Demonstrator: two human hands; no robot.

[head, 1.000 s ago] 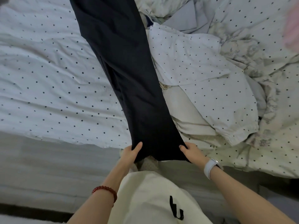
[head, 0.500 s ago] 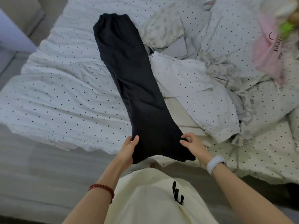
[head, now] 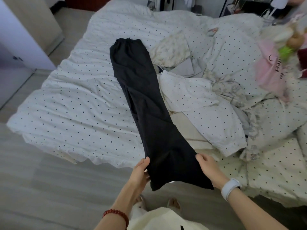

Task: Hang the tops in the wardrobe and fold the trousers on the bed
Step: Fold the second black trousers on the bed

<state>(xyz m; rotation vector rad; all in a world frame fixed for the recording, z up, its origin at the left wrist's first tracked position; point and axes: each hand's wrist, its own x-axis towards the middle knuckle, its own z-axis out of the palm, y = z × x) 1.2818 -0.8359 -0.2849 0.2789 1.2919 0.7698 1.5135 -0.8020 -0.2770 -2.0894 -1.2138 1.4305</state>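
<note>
The long black fabric trousers [head: 146, 112] lie lengthwise on the white polka-dotted bed cover [head: 74, 105], waistband at the far end, legs laid together and stretching away from both hands. The left hand [head: 140, 170] pinches the hem's left edge; the right hand [head: 207, 168] grips its right edge, the hem held just off the bed's near side. No crosswise fold is made yet (judged an early stage). Beyond and to the right of the right hand, a rumpled heap of pale dotted and beige garments [head: 199, 103] awaits sorting; farther right lies a pink printed top [head: 270, 72], not yet hung.
</note>
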